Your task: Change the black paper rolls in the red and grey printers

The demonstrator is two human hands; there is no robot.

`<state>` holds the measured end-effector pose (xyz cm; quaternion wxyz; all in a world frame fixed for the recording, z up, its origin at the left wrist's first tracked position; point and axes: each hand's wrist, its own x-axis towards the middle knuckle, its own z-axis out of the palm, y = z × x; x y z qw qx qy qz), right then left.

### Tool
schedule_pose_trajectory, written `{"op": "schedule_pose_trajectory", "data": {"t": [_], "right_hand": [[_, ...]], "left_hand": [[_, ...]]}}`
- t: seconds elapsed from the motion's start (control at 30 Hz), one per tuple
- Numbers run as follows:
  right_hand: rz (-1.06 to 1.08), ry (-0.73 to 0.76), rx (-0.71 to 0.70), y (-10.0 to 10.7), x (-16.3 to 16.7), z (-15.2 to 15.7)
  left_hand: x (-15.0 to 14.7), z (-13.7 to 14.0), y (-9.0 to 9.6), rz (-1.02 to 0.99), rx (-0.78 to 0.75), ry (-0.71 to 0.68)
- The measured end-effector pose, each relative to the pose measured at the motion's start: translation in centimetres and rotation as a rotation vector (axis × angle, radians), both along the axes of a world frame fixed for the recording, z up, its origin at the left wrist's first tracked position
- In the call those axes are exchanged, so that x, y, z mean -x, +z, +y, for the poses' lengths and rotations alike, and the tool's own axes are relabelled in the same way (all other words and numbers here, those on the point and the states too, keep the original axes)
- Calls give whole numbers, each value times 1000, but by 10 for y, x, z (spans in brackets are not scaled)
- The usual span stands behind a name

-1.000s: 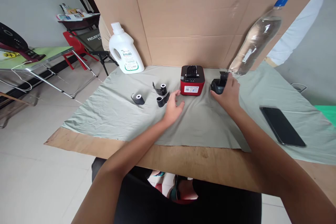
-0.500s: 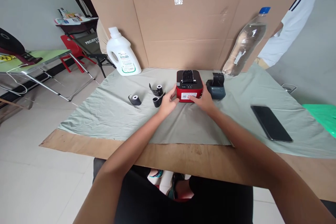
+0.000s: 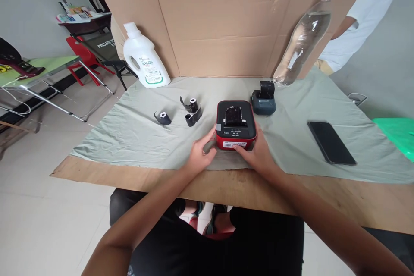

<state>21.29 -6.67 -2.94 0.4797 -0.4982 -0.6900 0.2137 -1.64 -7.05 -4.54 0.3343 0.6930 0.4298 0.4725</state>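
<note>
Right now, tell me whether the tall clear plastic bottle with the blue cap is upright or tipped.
Tipped: the clear plastic bottle with the blue cap leans against the brown cardboard screen.

Bare cloth (image 3: 136, 138) left; phone (image 3: 331, 142) blocks right.

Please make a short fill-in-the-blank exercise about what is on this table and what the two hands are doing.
1. Both the left hand and the right hand grip the ____ label printer.
2. The smaller dark printer stands between the red one and the clear ____ bottle.
3. Left of the printer lie ____ small paper rolls.
4. The black phone lies flat on the ____ cloth.

Missing words: red; plastic; three; green
</note>
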Motion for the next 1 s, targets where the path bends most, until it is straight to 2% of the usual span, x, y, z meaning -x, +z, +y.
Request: {"op": "schedule_pose_trajectory", "data": {"t": [0.07, 0.17, 0.27, 0.33, 0.7, 0.83, 1.0], "right_hand": [[-10, -6, -5, 0, -1, 1], [-38, -7, -30, -2, -4, 2], [-67, 7, -66, -4, -8, 3], [-77, 18, -84, -4, -10, 4], [-40, 86, -62, 0, -19, 11], [24, 112, -41, 0, -20, 14], [-19, 131, -18, 6, -22, 16]], "left_hand": [[0, 2, 3, -25, -57, 39], [1, 6, 7, 26, -230, 98], [4, 12, 8, 109, -381, 79], [5, 15, 8, 133, -416, 50], [5, 22, 6, 112, -281, -5], [4, 24, 5, 113, -268, 12], [6, 21, -4, 172, -289, 26]]}}
